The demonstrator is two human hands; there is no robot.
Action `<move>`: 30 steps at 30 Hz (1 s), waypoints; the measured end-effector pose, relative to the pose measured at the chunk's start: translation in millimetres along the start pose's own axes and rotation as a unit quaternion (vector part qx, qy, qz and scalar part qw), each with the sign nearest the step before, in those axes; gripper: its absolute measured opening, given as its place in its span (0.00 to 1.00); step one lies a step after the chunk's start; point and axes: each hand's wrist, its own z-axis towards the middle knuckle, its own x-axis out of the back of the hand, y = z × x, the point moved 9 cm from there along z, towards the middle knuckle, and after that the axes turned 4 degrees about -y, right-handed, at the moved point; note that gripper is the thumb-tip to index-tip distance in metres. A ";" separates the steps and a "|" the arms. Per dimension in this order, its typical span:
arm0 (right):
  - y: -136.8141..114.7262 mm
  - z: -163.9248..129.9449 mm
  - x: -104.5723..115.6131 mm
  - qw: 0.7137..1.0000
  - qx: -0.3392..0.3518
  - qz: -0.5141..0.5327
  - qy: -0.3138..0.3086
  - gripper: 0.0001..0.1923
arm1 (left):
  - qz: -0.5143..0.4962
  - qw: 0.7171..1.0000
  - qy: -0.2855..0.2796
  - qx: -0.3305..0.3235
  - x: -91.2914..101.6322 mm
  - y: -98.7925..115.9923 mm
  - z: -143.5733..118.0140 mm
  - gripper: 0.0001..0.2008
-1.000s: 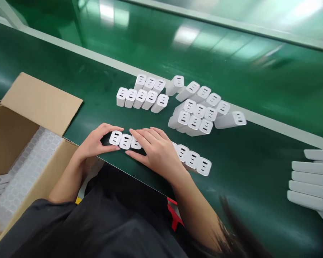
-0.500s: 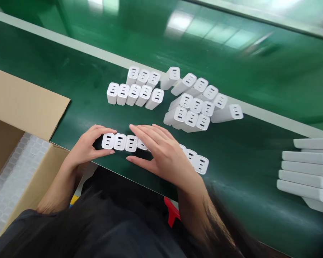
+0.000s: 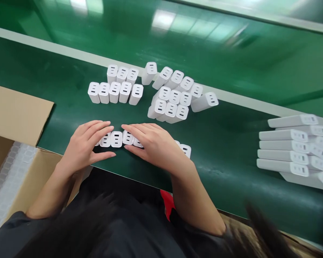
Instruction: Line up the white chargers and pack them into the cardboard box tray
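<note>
Nearest to the camera, a dark sleeve (image 3: 70,233) and loose dark hair are filling the bottom of the view, and both bare forearms are reaching forward from it onto the green belt (image 3: 231,172). Both hands are lying flat over a single row of white chargers (image 3: 115,139) that is standing just inside the near edge of the belt, port faces turned up. The left hand (image 3: 83,147) is covering the left end of that row, its fingers spread and extended, thumb stretched along the near side. The right hand (image 3: 153,145) is covering the middle and right part, fingers straight and pointing left, so that the fingertips of the two hands are almost meeting above the row. Neither hand is gripping anything; the palms are simply pressing or resting on the tops. One charger is showing past the right wrist at the row's far end.

To the left, a cardboard box (image 3: 18,111) is standing open with a clear plastic tray (image 3: 8,175) inside it. Farther along the belt, a tidy block of chargers (image 3: 115,87) is sitting in two rows, and just beside it a looser cluster (image 3: 177,98) is leaning at angles. Well apart on the right, a stack of long white trays (image 3: 288,150) is lying flat. Beyond the belt's pale edge strip (image 3: 244,98), a glossy green floor (image 3: 191,39) is reflecting ceiling lights.
</note>
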 end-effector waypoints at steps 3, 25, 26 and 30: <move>-3.9 -3.3 0.4 1.000 0.016 0.012 -0.014 0.25 | 0.031 0.999 -0.028 -0.031 -7.7 10.1 12.0 0.26; 66.1 -90.6 19.5 0.994 -0.060 0.079 0.051 0.32 | 0.162 0.971 -0.098 -0.147 -26.5 81.2 65.7 0.28; 66.2 -90.8 19.6 0.993 -0.059 0.083 0.053 0.32 | 0.162 0.970 -0.102 -0.151 -28.1 83.1 67.3 0.28; 63.6 -89.2 20.0 0.993 -0.054 0.084 0.065 0.30 | 0.152 0.969 -0.119 -0.153 -34.3 86.8 73.5 0.28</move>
